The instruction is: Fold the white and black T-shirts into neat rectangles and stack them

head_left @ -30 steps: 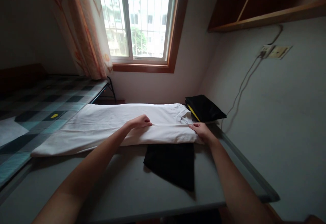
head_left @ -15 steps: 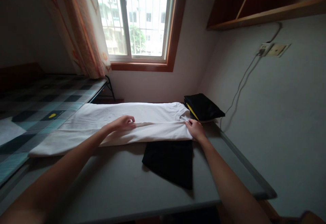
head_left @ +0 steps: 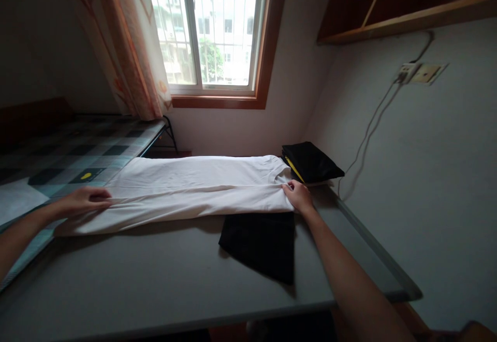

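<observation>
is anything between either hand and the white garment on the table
Nothing visible does. The left hand lies directly on the white garment at its left end, and the right hand rests on its collar end. The black cloth only pokes out from under the garment's near edge.

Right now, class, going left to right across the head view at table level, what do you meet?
Left hand → white garment → right hand → folded black garment → wall socket.
</observation>
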A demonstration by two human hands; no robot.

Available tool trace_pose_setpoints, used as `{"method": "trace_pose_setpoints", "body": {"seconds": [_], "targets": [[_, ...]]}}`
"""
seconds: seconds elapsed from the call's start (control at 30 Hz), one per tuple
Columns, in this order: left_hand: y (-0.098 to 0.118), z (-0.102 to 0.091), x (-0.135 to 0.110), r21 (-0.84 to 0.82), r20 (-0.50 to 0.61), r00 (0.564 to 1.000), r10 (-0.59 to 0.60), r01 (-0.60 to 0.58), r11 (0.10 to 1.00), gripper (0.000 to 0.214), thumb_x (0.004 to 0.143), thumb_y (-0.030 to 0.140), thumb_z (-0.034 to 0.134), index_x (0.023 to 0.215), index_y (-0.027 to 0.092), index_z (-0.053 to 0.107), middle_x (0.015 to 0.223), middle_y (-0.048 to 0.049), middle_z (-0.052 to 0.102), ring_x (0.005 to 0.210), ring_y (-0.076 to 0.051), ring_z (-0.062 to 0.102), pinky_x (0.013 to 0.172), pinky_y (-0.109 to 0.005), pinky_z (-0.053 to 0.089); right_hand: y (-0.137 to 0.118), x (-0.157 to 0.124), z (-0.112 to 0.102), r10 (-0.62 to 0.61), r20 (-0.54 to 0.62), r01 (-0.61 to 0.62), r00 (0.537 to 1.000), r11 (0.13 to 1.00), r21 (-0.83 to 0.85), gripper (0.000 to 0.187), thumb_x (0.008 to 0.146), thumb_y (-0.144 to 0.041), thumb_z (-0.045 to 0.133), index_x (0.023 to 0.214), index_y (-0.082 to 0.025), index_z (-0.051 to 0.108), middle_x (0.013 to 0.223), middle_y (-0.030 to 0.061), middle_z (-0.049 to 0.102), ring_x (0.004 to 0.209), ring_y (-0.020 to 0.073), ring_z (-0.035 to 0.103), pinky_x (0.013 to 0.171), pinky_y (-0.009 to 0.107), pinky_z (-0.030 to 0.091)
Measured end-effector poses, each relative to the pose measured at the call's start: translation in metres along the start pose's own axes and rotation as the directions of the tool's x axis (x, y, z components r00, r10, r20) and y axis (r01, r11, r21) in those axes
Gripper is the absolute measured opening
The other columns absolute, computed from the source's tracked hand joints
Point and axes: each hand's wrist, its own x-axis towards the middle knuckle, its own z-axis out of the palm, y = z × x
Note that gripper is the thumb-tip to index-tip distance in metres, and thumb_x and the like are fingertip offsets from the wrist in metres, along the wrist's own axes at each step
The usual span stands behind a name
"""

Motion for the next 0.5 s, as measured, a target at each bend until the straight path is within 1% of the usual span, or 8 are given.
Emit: {"method": "trace_pose_setpoints", "body": {"seconds": [0.07, 0.13, 0.2, 0.27, 0.37, 0.5], "targets": [[-0.002, -0.005, 0.002, 0.01, -0.069, 0.997, -0.04, 0.041, 0.999, 0.059, 0.052, 0.077, 0.059, 0.078, 0.024, 0.067, 0.074, 0.0034, 0.071, 0.081, -0.021, 0.06, 0.069, -0.021, 0.042, 0.0, -0.001, 0.0, 0.006, -0.017, -0.006, 1.0, 1.0, 0.014, 0.027, 0.086, -0.04, 0.056, 0.1, -0.02, 0.067, 0.1, 0.0099, 0.072, 0.09, 0.0232, 0.065, 0.067, 0.027, 0.04], [0.003, -0.009, 0.008, 0.052, -0.192, 0.98, -0.056, 0.067, 0.996, 0.058, 0.052, 0.076, 0.055, 0.078, 0.025, 0.066, 0.075, 0.0034, 0.071, 0.082, -0.021, 0.061, 0.068, -0.021, 0.041, 0.0, -0.001, 0.001, 0.006, -0.029, -0.005, 1.0, 1.0, 0.022, 0.026, 0.085, -0.04, 0.057, 0.099, -0.02, 0.067, 0.097, 0.0091, 0.072, 0.087, 0.0225, 0.065, 0.066, 0.027, 0.039], [0.013, -0.011, 0.015, 0.107, -0.303, 0.951, -0.057, 0.094, 0.99, 0.056, 0.056, 0.072, 0.049, 0.082, 0.025, 0.066, 0.079, 0.0035, 0.072, 0.084, -0.021, 0.062, 0.068, -0.021, 0.041, 0.0, -0.001, 0.001, 0.006, -0.031, -0.005, 1.0, 1.0, 0.024, 0.025, 0.085, -0.04, 0.057, 0.098, -0.021, 0.067, 0.094, 0.0085, 0.072, 0.085, 0.0217, 0.064, 0.066, 0.027, 0.039], [0.022, -0.012, 0.021, 0.177, -0.359, 0.932, -0.041, 0.111, 0.978, 0.053, 0.062, 0.065, 0.044, 0.088, 0.024, 0.066, 0.086, 0.0034, 0.073, 0.088, -0.021, 0.062, 0.07, -0.021, 0.041, 0.001, -0.001, 0.001, 0.003, -0.036, -0.002, 0.999, 1.0, 0.028, 0.025, 0.085, -0.04, 0.057, 0.098, -0.021, 0.066, 0.093, 0.0081, 0.071, 0.084, 0.021, 0.064, 0.066, 0.026, 0.039], [0.03, -0.01, 0.025, 0.273, -0.38, 0.925, 0.001, 0.112, 0.955, 0.049, 0.068, 0.057, 0.041, 0.093, 0.022, 0.067, 0.097, 0.0014, 0.074, 0.094, -0.022, 0.062, 0.073, -0.021, 0.041, 0.003, -0.001, 0.002, -0.009, -0.053, 0.011, 0.999, 0.999, 0.037, 0.024, 0.087, -0.039, 0.055, 0.098, -0.021, 0.066, 0.093, 0.0084, 0.071, 0.084, 0.0211, 0.063, 0.067, 0.027, 0.039], [0.029, -0.002, 0.025, 0.314, -0.321, 0.947, -0.004, 0.11, 0.943, 0.048, 0.07, 0.051, 0.041, 0.094, 0.018, 0.067, 0.097, -0.0055, 0.074, 0.091, -0.023, 0.063, 0.072, -0.022, 0.04, 0.003, 0.0, 0.003, -0.038, -0.076, 0.04, 0.996, 0.999, 0.025, 0.024, 0.09, -0.039, 0.052, 0.099, -0.02, 0.065, 0.099, 0.0092, 0.07, 0.088, 0.0215, 0.063, 0.068, 0.027, 0.038]]}}
